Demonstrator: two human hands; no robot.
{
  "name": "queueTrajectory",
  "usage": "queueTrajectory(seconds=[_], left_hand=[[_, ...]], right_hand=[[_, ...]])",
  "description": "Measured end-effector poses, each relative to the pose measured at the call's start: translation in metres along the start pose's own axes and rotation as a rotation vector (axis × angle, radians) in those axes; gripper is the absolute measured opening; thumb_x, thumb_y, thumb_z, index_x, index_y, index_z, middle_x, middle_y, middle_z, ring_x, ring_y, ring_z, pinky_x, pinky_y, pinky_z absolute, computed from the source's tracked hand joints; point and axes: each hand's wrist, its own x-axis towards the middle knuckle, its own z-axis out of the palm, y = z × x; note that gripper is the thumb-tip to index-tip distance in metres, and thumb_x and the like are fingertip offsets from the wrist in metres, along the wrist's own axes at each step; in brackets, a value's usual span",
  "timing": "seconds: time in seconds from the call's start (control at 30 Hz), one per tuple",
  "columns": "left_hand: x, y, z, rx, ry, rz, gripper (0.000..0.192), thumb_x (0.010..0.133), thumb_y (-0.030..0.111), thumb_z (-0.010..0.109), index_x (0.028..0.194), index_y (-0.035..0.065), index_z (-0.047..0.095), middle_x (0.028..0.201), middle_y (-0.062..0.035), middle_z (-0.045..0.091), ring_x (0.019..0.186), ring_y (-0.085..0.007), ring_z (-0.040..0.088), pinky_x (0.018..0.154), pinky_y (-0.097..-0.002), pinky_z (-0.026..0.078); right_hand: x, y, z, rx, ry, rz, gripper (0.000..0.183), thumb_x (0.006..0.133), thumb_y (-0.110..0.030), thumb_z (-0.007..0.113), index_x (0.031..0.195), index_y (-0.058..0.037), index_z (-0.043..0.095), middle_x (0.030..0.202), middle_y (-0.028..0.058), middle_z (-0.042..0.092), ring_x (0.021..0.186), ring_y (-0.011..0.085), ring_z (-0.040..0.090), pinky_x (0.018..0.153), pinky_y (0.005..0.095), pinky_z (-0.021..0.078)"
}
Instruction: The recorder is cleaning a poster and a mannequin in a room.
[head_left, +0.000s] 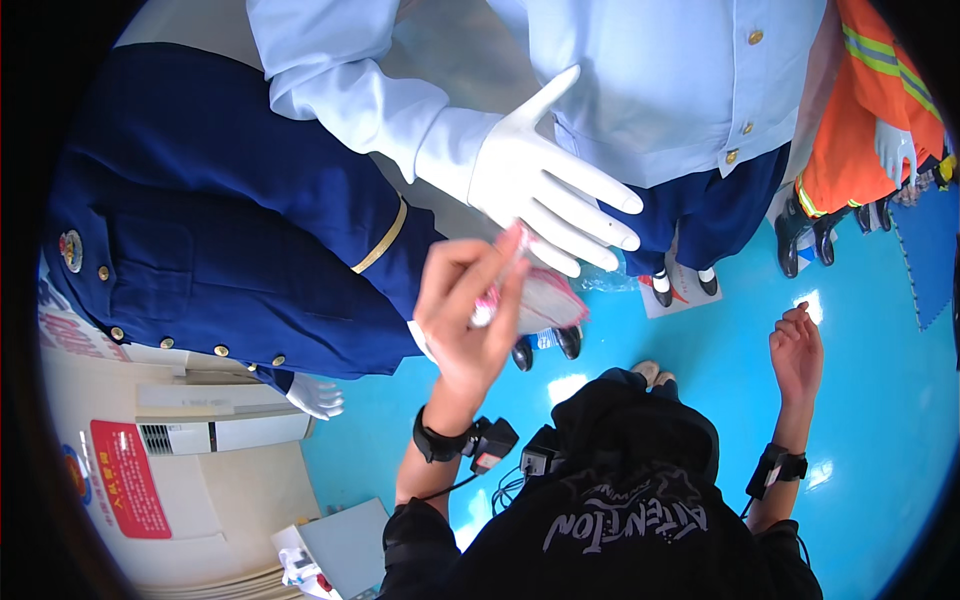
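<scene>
My left hand (469, 315) is raised and pinches a thin cloth (546, 300) with pink edges and a whitish middle; both look blurred. The fingertips and cloth overlap the lower fingers of a white mannequin hand (551, 184) in the view, and contact cannot be told. That mannequin hand has spread fingers and comes out of a light blue shirt sleeve (390, 120). Off to the right, my right hand (796, 349) is held up above the floor with loosely curled fingers and nothing seen in it.
A navy uniform jacket (247, 285) with gold buttons fills the left. Ahead stands the light blue shirt (667, 82) on a mannequin. An orange suit (862, 112) with reflective bands is at the right. A grey-topped table (349, 544) stands lower left.
</scene>
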Motion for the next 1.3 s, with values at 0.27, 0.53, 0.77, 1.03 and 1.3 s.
queueTrajectory(seconds=[0.27,0.53,0.77,1.03,1.3], left_hand=[[-0.001,-0.012,0.001,-0.009,0.234,0.038,0.026,0.073,-0.009,0.061,0.097,-0.001,0.064,0.083,-0.0072,0.056,0.072,-0.0135,0.051,0.065,-0.0219,0.04],[-0.01,0.001,0.007,-0.014,0.005,0.251,0.033,0.062,-0.014,0.062,0.09,0.0022,0.067,0.08,-0.0065,0.05,0.062,-0.011,0.049,0.052,-0.0216,0.038],[0.015,0.0,0.009,0.186,0.152,0.256,0.025,0.065,-0.009,0.066,0.087,0.003,0.067,0.075,-0.005,0.049,0.06,-0.0135,0.048,0.052,-0.022,0.036],[0.013,-0.005,0.0,0.132,0.105,0.233,0.021,0.067,-0.008,0.064,0.086,0.0012,0.066,0.075,-0.0069,0.054,0.064,-0.0149,0.05,0.056,-0.0243,0.039],[0.013,0.001,0.003,0.059,0.037,0.194,0.023,0.065,-0.009,0.065,0.086,0.001,0.065,0.073,-0.0076,0.054,0.06,-0.0162,0.051,0.053,-0.0234,0.04]], right_hand=[[-0.005,-0.005,0.0,0.014,-0.005,-0.012,0.02,0.09,-0.006,0.04,0.108,-0.0037,0.049,0.088,0.0019,0.051,0.069,0.0112,0.039,0.067,0.0241,0.0359],[-0.011,-0.007,-0.006,0.024,0.006,-0.02,0.021,0.09,-0.006,0.04,0.109,-0.0038,0.05,0.087,0.0019,0.052,0.069,0.011,0.038,0.067,0.024,0.0355],[-0.019,-0.019,-0.024,0.0,0.048,-0.047,0.021,0.09,-0.008,0.042,0.109,-0.0049,0.05,0.089,0.0016,0.052,0.069,0.0111,0.04,0.066,0.0243,0.0359],[-0.012,-0.017,-0.029,-0.111,0.221,-0.061,0.018,0.088,-0.008,0.045,0.105,-0.0068,0.051,0.087,0.0006,0.053,0.067,0.0113,0.042,0.064,0.0239,0.0371],[-0.011,-0.017,-0.035,-0.159,0.248,-0.035,0.017,0.088,-0.009,0.046,0.104,-0.0076,0.051,0.084,0.0,0.053,0.065,0.0099,0.042,0.063,0.0232,0.0373]])
